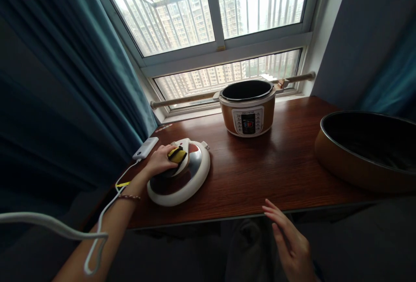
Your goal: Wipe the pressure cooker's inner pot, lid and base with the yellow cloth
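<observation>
While the lid (178,182) lies left of and nearer than the cooker (227,119), the left hand's (160,160) grip closes on a yellow-and-black piece (177,155) atop it; handling the lid seems the step, and moving it calls for steadiness. Nearer than the cooker, the right hand (290,243) hangs empty, fingers extended. Beneath the cooker is a glossy wooden table (289,165); a pan (344,165) stands right, a barred window (185,13) behind.

We are finding no readable text, brand or number. On the front of the cooker (226,119), we are observing a label panel (248,120): a line of dark lettering (248,113) is running along its top edge, columns of small marks are flanking the dark centre field, and a red-and-blue emblem (248,124) is standing within that field. All are appearing too small to decipher.
</observation>
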Available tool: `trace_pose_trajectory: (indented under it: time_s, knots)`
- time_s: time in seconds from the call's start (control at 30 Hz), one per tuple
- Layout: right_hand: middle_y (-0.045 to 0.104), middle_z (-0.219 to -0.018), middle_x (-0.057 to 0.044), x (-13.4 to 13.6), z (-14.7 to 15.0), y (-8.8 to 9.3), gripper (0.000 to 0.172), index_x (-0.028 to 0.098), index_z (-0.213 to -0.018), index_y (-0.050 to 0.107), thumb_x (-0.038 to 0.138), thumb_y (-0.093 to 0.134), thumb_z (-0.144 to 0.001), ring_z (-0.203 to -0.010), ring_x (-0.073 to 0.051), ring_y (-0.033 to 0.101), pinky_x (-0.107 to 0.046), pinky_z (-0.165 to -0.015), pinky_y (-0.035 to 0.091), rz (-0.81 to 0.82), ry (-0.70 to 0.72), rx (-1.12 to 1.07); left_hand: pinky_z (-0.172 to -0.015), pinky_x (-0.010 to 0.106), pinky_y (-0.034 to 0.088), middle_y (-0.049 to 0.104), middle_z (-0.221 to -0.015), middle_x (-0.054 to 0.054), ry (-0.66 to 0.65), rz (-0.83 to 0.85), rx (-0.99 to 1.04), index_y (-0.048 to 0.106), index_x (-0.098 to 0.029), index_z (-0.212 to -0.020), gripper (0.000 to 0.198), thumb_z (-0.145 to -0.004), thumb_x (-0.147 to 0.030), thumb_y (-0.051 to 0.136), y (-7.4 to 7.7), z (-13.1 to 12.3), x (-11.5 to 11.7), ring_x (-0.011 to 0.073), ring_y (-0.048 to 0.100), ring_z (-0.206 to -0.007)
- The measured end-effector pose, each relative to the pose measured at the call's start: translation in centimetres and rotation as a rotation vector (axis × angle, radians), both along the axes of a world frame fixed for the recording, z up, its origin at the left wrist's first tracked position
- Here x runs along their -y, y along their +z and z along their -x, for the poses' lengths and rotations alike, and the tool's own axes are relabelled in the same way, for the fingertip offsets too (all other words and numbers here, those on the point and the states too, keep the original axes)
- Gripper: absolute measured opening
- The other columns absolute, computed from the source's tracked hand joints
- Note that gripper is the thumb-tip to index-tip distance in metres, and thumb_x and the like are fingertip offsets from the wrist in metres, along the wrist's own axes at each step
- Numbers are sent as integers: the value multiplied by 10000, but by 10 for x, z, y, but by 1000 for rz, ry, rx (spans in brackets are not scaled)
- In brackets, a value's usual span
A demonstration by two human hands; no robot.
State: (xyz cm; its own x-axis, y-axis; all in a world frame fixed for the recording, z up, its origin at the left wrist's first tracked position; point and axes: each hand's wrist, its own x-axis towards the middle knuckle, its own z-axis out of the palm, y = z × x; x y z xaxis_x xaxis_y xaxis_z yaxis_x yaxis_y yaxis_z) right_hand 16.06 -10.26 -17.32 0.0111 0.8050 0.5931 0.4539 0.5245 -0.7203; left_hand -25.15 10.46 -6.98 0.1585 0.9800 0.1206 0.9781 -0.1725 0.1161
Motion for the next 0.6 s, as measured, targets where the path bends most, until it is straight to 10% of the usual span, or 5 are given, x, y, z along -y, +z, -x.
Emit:
trace_pose_trajectory:
  time_s: [0.4,0.6]
  knots:
    - [576,-1207,-50,16,-18,1,293,218,-1107,577,161,429,-861,-1117,-196,543,-307,-916,479,16,-78,35,-857,337,371,584,-1045,51,42,80,-80,547,-214,-1158,667,-524,-393,653,5,19,-7,267,490,-979]
    - [595,-1185,-45,27,-21,-6,269,231,-1080,603,205,448,-861,-1098,-193,558,-301,-913,479,85,-70,-18,-960,408,318,585,-1075,59,92,-130,65,597,-236,-1064,550,-586,-501,660,15,-9,26,305,449,-1077]
